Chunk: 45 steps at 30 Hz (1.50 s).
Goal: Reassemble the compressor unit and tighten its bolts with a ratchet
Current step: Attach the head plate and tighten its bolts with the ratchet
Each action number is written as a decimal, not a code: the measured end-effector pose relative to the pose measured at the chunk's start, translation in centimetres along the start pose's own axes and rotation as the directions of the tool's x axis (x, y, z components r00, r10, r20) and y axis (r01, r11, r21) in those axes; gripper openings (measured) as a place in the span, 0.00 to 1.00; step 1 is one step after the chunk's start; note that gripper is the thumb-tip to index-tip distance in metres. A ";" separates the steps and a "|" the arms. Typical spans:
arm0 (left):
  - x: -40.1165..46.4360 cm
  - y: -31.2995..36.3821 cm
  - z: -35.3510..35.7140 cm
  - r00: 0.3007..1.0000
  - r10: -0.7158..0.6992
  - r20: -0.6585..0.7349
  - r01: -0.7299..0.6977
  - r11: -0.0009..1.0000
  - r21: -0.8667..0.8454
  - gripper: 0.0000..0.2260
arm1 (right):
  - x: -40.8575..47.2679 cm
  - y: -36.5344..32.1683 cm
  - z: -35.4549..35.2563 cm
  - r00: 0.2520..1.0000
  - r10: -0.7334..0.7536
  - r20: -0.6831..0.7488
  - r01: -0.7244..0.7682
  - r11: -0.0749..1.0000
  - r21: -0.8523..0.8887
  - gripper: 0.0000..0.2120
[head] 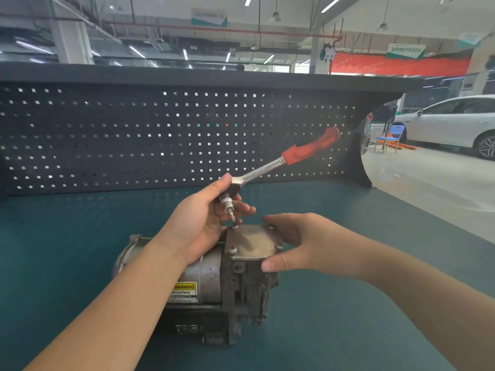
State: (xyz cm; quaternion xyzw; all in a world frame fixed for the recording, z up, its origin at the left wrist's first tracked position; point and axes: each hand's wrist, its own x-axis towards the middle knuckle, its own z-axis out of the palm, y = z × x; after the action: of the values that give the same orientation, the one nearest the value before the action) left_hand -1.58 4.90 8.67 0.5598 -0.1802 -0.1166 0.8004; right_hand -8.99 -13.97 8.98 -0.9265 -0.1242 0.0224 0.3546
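Bench: a teal-topped workbench (80, 236) carries the job, with a dark pegboard (160, 135) standing along its far edge.
Compressor unit: the compressor unit (203, 279) lies on its side near the middle of the bench, cylinder to the left, blocky cast end to the right.
Cover plate: a flat metal cover plate (250, 242) sits on top of the cast end, with bolts showing at its corners.
Ratchet: the ratchet (284, 162) hangs above the far left corner of the plate, its red handle (313, 145) pointing up and right, its bit (232, 217) pointing down just above the far left bolt (235, 226) and not yet seated.
Left hand: the left hand (203, 218) holds the ratchet at its head, thumb over the top and fingers curled under the socket stem.
Right hand: the right hand (292, 242) is cupped around the right side of the plate, fingers held together along the far edge and thumb at the near corner; whether it presses the plate I cannot tell.
Step in hand: likely seating the bit in that far left bolt.
Doing it well: bring the stem square to the bolt head before turning, keep the plate from shifting, and probably tighten the corners in turn rather than one fully.
Risk: a tilted bit could slip off the head.
Writing: a yellow label (184, 287) on the cylinder reads "WARNING" with "hot surface" beneath; smaller lines are too blurred to read.
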 end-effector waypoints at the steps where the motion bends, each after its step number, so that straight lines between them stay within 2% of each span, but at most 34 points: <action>1: 0.0 0.0 0.1 1.000 0.000 -0.009 0.000 1.000 0.003 0.12 | 0.1 0.4 0.4 1.000 0.013 -0.011 -0.011 0.992 0.123 0.51; 3: -0.1 0.0 0.3 1.000 -0.002 -0.023 0.002 1.000 0.014 0.12 | 0.1 1.0 1.1 0.999 0.021 -0.038 -0.008 0.951 0.308 0.50; 5: 0.0 0.0 0.3 1.000 -0.005 -0.031 0.006 1.000 0.024 0.12 | 0.2 1.3 1.6 0.998 0.028 -0.056 -0.002 0.911 0.413 0.48; 11: -0.3 -0.1 0.9 0.998 0.050 -0.041 -0.050 0.999 0.012 0.13 | 0.1 1.1 2.2 0.991 0.084 -0.104 -0.024 0.879 0.477 0.45; 12: -0.5 -0.2 1.1 0.997 0.063 -0.047 -0.060 0.996 0.067 0.13 | 0.0 1.0 2.2 0.991 0.086 -0.107 -0.025 0.879 0.475 0.46; 14: -1.0 -0.6 1.8 0.989 0.123 -0.081 -0.095 0.955 0.282 0.15 | -0.4 0.6 2.1 0.990 0.091 -0.111 -0.035 0.903 0.429 0.50; 16: -1.5 -1.2 2.4 0.967 0.233 -0.105 -0.145 0.839 0.524 0.16 | -0.7 0.2 1.8 0.988 0.091 -0.129 -0.046 0.947 0.317 0.56; 17: -1.7 -1.4 2.6 0.955 0.277 -0.106 -0.164 0.790 0.591 0.15 | -1.0 -0.1 1.6 0.984 0.085 -0.154 -0.046 0.969 0.243 0.57; 18: -1.9 -1.5 2.7 0.947 0.304 -0.104 -0.178 0.767 0.616 0.15 | -1.2 -0.3 1.3 0.978 0.067 -0.199 -0.033 0.985 0.169 0.54; 21: -1.9 -1.5 2.7 0.933 0.341 -0.113 -0.202 0.758 0.621 0.15 | -1.6 -0.9 0.8 0.944 -0.035 -0.329 0.023 0.999 -0.040 0.27; 23: -1.9 -1.6 2.6 0.932 0.341 -0.123 -0.205 0.775 0.597 0.14 | -1.4 -1.4 0.8 0.953 -0.039 -0.301 0.018 0.997 -0.073 0.15; 25: -1.8 -1.7 2.6 0.936 0.331 -0.121 -0.207 0.795 0.570 0.13 | -1.2 -1.9 0.7 0.967 -0.046 -0.251 0.020 0.994 -0.103 0.10; 29: -1.7 -1.9 2.4 0.937 0.329 -0.115 -0.208 0.793 0.572 0.13 | -1.2 -3.5 -1.0 0.994 -0.027 -0.104 -0.009 0.943 -0.333 0.01; 31: -1.7 -1.8 2.4 0.937 0.326 -0.126 -0.202 0.798 0.567 0.14 | -1.3 -4.4 -1.7 1.000 0.007 -0.027 -0.018 0.903 -0.430 0.06; 35: -1.7 -1.8 2.5 0.938 0.319 -0.138 -0.183 0.790 0.585 0.15 | -1.1 -5.7 -1.8 0.997 -0.007 0.075 0.054 0.755 -0.654 0.06; 36: -1.7 -1.8 2.6 0.934 0.327 -0.141 -0.186 0.786 0.590 0.15 | -1.0 -5.6 -1.5 0.994 -0.042 0.106 0.106 0.671 -0.734 0.07; 38: -1.7 -1.7 2.5 0.924 0.354 -0.144 -0.194 0.760 0.620 0.16 | -1.0 -4.7 -0.7 0.959 -0.206 0.194 0.274 0.500 -0.822 0.06; 40: -1.7 -1.7 2.4 0.924 0.355 -0.141 -0.192 0.751 0.632 0.15 | -1.1 -3.9 -0.3 0.918 -0.314 0.241 0.363 0.424 -0.830 0.07; 42: -1.6 -1.7 2.3 0.931 0.338 -0.137 -0.181 0.754 0.631 0.15 | -0.8 -3.7 -0.4 0.920 -0.313 0.236 0.346 0.366 -0.864 0.14; 45: -1.7 -1.7 2.4 0.937 0.321 -0.136 -0.171 0.762 0.625 0.14 | -0.5 -3.8 -1.0 0.950 -0.249 0.188 0.262 0.311 -0.914 0.31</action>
State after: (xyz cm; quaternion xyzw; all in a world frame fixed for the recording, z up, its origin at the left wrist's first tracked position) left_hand -4.09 2.94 7.54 0.7665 -0.1843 0.1208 0.6033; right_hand -10.12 -12.01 12.18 -0.9308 -0.2615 -0.1028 -0.2337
